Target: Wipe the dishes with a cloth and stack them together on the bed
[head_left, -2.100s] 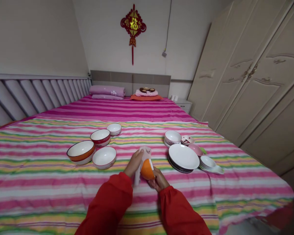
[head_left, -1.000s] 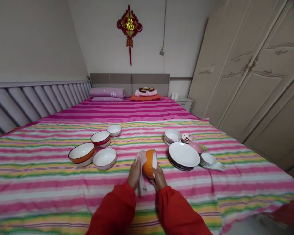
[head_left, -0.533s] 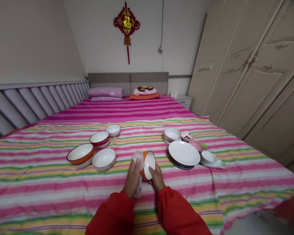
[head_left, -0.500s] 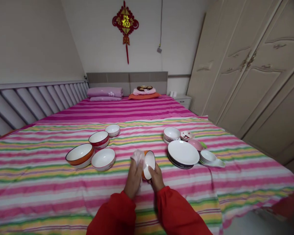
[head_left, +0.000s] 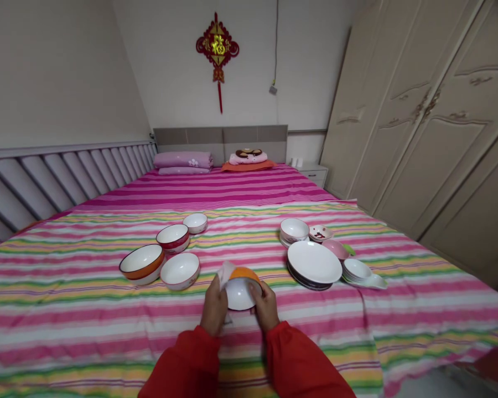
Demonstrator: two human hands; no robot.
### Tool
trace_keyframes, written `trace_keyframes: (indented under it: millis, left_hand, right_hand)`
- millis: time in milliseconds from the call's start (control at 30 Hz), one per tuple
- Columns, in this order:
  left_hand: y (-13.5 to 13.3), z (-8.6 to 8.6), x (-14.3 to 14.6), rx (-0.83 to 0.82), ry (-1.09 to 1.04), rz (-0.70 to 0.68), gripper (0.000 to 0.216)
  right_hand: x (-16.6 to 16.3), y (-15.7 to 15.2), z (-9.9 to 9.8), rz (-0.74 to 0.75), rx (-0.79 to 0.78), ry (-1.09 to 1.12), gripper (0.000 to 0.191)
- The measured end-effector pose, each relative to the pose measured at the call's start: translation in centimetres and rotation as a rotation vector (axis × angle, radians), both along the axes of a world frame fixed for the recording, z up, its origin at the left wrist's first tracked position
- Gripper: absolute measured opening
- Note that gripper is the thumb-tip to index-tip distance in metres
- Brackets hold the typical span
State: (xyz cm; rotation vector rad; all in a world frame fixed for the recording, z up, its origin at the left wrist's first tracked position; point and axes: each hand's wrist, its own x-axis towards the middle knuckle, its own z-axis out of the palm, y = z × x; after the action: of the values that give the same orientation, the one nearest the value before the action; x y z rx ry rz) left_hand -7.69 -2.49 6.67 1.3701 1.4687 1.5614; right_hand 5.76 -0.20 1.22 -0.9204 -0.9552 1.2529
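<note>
An orange bowl (head_left: 241, 296) with a white inside and dark rim is tilted toward me above the striped cloth. My right hand (head_left: 266, 305) grips its right side, thumb over the rim. Pressed to the bowl's left side, my left hand (head_left: 214, 305) is closed on a pale cloth (head_left: 226, 272). Left of my hands stand a white bowl (head_left: 180, 271), a larger orange bowl (head_left: 142, 264), a red bowl (head_left: 173, 238) and a small white bowl (head_left: 195, 223). To the right lies a stack of plates (head_left: 314, 262) with a white one on top.
Beyond the plates are stacked white bowls (head_left: 294, 229), a patterned dish (head_left: 320, 232), a pink bowl (head_left: 336, 249) and small white dishes (head_left: 357, 269). The striped sheet (head_left: 108, 331) covers the bed. Folded bedding (head_left: 183, 160) lies by the headboard; a wardrobe (head_left: 452, 132) stands at right.
The orange bowl has turned from standing on its side to tilting with its opening toward me. My left hand and the cloth have shifted slightly left. The camera view has moved a little.
</note>
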Motion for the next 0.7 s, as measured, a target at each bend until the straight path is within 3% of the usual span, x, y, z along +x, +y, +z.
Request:
trace_keyframes:
  millis: [100,200,300,400,500,600,700]
  left_hand:
    - [0.6,1.8,-0.5,0.179,0.312,-0.174,0.058]
    - [0.9,2.7,-0.2,0.231,0.407,-0.275,0.065]
    - [0.9,2.0,1.1,0.16,0.221,-0.189,0.052]
    - [0.8,-0.2,3.2,-0.014,-0.195,-0.11,0.037]
    - [0.9,-2.3,5.3,-0.153,-0.552,-0.078,0.048]
    - [1.2,-2.7,5.7,-0.196,-0.61,-0.068,0.051]
    - [1.4,-1.2,4.1,-0.168,-0.411,-0.045,0.039]
  right_hand:
    - [-0.1,-0.3,0.2,-0.08,0.099,-0.043,0.038]
    - [-0.2,-0.4,0.0,-0.079,0.074,-0.005,0.046]
    - [-0.1,-0.2,-0.3,-0.02,-0.01,0.028,0.051]
    - [0.1,0.3,-0.5,-0.013,-0.082,0.089,0.051]
    - [0.3,0.6,-0.7,-0.006,-0.169,0.151,0.051]
    - [0.5,0.7,-0.6,0.029,-0.144,0.115,0.047]
    - [0.5,0.3,-0.2,0.058,-0.082,0.06,0.045]
